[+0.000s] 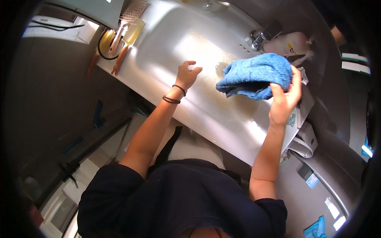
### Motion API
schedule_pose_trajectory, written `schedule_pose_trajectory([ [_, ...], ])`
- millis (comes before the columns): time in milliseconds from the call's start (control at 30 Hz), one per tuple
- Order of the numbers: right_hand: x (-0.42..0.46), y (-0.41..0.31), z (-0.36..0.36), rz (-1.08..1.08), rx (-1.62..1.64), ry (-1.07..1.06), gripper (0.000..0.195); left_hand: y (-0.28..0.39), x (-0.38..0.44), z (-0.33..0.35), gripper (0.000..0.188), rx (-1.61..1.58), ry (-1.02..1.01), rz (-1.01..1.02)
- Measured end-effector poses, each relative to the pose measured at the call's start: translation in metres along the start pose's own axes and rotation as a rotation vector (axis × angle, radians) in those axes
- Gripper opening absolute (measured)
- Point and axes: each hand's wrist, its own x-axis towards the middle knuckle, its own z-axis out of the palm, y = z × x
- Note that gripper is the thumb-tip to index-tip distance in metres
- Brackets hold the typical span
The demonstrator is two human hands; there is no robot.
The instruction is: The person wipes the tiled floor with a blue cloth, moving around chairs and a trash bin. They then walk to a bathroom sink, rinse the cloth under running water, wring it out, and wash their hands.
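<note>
A blue terry cloth [259, 70], folded over with a dark opening at its lower side, hangs above the right part of a white basin [208, 132]. Its right end is gripped by my right hand [282, 105], thumb near the fold and fingers behind. My left hand [187, 76] hovers over the middle of the basin with nothing in it, thumb and fingers curved apart. Dark beaded bracelets [172, 99] circle the left wrist. Brownish patches mark the basin's inside below and beside the cloth.
A chrome faucet [259, 40] rises at the back rim, beside a pinkish bottle [285, 44]. Several brushes lie on the left rim, one with a wooden handle [120, 61]. A white fixture [306, 139] sits at the right end.
</note>
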Motion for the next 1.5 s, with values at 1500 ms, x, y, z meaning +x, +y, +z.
schedule_pose_trajectory([
  [1500,0.001,0.150,-0.018,0.377,-0.039,-0.248,0.032,0.081,-0.062,0.097,0.063,0.152,-0.554,0.184],
])
